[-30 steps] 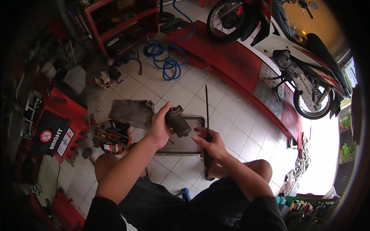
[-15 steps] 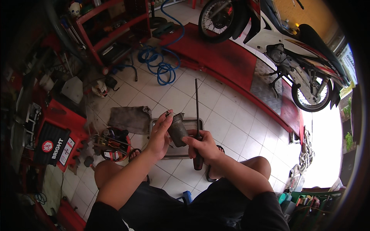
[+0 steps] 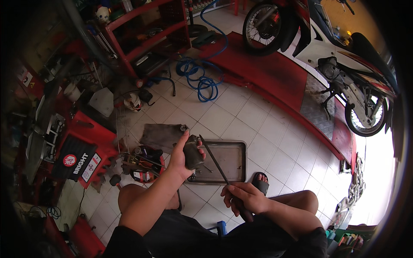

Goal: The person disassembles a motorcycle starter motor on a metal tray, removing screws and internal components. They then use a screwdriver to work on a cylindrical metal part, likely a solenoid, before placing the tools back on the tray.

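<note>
My left hand [image 3: 178,164] is wrapped round a dark grey metal cylinder [image 3: 193,157] that looks like a small starter motor. It is held up in front of me, tilted slightly, and its far side is hidden by my fingers. In my right hand [image 3: 247,198] is the handle of a long screwdriver [image 3: 215,165], low near my lap. Its dark shaft slants up and left, with the tip beside the top of the motor; I cannot tell whether they touch. Under both lies a metal tray [image 3: 244,161] on the tiles, with a few small parts in it.
A dark cloth [image 3: 159,135] lies beyond the tray, and a red tool basket [image 3: 144,165] left of it. Red equipment [image 3: 88,142] stands at the left. Blue hose [image 3: 200,79] is coiled ahead. Right of it, a motorcycle [image 3: 335,64] stands on a red lift platform [image 3: 262,64].
My right hand has left the motor and moved down and right. The screwdriver has swung from upright to slanting toward the motor, which my left hand now holds alone. The view has shifted left.
</note>
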### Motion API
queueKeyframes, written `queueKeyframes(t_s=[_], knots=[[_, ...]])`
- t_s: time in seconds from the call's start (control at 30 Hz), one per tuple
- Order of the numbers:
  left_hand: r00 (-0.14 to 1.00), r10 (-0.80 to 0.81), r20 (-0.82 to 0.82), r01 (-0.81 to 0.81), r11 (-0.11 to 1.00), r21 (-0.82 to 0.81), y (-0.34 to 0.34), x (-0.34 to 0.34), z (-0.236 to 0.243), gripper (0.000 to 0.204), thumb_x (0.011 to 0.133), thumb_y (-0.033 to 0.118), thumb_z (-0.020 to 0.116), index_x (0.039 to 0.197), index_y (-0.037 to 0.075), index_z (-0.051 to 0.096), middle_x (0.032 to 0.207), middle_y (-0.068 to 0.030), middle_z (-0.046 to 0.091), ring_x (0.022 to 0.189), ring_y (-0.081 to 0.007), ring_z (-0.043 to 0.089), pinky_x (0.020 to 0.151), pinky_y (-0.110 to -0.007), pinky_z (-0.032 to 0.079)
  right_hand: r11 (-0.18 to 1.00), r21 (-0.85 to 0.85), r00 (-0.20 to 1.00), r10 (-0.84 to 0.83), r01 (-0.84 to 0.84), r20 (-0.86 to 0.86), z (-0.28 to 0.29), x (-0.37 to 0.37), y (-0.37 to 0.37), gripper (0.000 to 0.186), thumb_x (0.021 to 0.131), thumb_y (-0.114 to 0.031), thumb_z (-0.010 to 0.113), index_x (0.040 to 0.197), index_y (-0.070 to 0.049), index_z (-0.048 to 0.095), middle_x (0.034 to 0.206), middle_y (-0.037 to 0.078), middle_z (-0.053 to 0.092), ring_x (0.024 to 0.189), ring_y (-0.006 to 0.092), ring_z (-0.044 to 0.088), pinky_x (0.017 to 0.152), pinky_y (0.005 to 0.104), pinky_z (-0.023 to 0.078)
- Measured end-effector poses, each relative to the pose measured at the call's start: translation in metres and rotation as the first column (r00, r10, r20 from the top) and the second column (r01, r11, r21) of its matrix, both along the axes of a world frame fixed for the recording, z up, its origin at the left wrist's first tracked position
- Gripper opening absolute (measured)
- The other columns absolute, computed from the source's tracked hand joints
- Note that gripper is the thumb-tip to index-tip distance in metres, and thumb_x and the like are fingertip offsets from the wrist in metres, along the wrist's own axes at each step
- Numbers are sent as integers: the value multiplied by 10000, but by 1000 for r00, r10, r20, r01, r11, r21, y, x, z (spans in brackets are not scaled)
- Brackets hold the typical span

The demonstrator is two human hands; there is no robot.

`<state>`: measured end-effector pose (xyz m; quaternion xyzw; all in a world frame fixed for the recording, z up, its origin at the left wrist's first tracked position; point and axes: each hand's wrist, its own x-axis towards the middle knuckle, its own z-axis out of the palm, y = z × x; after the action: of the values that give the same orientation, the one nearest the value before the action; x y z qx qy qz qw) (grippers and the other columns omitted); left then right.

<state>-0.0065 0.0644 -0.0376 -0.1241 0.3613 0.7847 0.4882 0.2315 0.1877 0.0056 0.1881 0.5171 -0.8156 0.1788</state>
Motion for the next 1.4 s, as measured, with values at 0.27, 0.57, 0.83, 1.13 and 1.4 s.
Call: queueKeyframes(t_s=[0.27,0.57,0.83,1.13,1.4], knots=[[998,14,-62,-16,999,-34,1,-2,2,395,915,495,693,992,115,616,871,-70,671,681,-199,634,638,-373,538,981,139,990,132,-137,45,2,0,-5,386,1108,-314,349,1114,24,534,787,66,580,567,134,593,558,249,495],[994,3,-109,-6,999,-32,4,-1,3,367,929,485,680,971,125,624,853,-67,683,665,-196,637,615,-376,543,991,127,999,43,-46,29,3,1,-4,344,1098,-250,360,1080,27,562,709,52,562,527,121,559,542,269,479],[994,14,-113,-19,999,-44,2,-1,4,362,921,484,693,974,133,625,859,-66,684,667,-196,638,606,-373,541,975,200,995,95,-96,12,5,-1,-3,371,1107,-274,342,1076,31,550,687,40,550,520,124,566,535,254,480],[994,2,-112,-5,1000,-25,2,1,5,377,943,499,647,1033,135,609,907,-71,657,700,-214,628,699,-378,521,947,294,991,132,-131,16,11,-3,-2,377,1108,-274,340,1066,29,559,664,23,537,515,111,564,518,250,480],[997,29,-68,-29,1000,2,2,0,5,365,952,491,632,1047,138,613,923,-73,662,717,-210,626,705,-371,522,959,272,996,87,-82,-8,8,-3,-6,359,1102,-253,349,1055,32,562,648,26,534,503,115,554,522,257,471]])
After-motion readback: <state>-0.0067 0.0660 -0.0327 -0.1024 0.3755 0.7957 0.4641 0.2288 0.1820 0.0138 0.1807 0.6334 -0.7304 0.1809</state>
